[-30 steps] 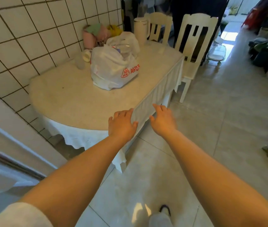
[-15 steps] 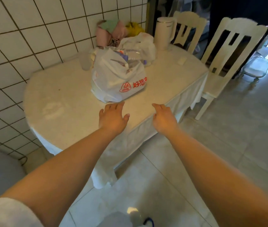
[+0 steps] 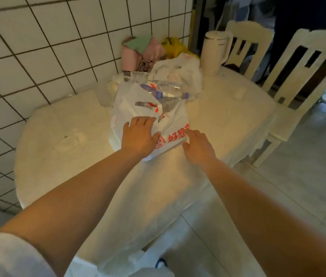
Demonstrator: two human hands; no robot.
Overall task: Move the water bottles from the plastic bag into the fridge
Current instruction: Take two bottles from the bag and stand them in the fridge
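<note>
Water bottles (image 3: 166,90) lie on their sides in the open mouth of a white plastic bag (image 3: 170,124) printed with red characters, which sits near the middle of a round table (image 3: 58,136) covered in a pale cloth. At least two clear bottles with bluish-purple caps show through the opening; more shapes below them are too hidden to count. The left hand (image 3: 139,136) rests palm down on the near-left face of the bag, fingers spread slightly and flat, clamped on nothing. The right hand (image 3: 197,146) hovers just beside the bag's near-right edge, fingers loosely apart and extended, the fingertips at the red print; whether they touch the plastic I cannot tell. Behind the bag lies a second crumpled white bag (image 3: 180,72), with pink and green cloth items (image 3: 138,50) against the tiled wall (image 3: 38,47). A cream electric kettle (image 3: 214,54) stands at the far right of the table, with two cream chairs (image 3: 297,76) to the right.
</note>
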